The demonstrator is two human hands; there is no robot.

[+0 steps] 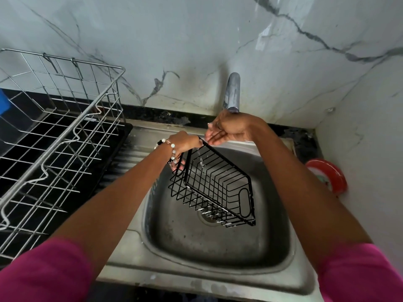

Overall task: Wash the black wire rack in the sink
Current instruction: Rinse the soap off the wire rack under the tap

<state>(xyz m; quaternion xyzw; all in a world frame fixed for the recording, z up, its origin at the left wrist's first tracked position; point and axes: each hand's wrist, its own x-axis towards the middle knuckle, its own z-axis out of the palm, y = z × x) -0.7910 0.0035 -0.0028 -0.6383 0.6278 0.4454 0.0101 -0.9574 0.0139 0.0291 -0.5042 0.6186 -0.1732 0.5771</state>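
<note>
A black wire rack (214, 188) hangs tilted over the steel sink (218, 247), its far corner up and its low end above the drain. My left hand (184, 146), with a bead bracelet on the wrist, grips the rack's upper left end. My right hand (226, 129) is under the chrome tap (232, 94), fingers straight and cupped downward just above the rack's top corner. A thin stream of water falls through the rack's wires.
A silver wire dish drainer (56, 131) on a black tray stands to the left of the sink. A red round container (327, 175) sits at the right against the wall. Marble wall tiles rise behind the tap.
</note>
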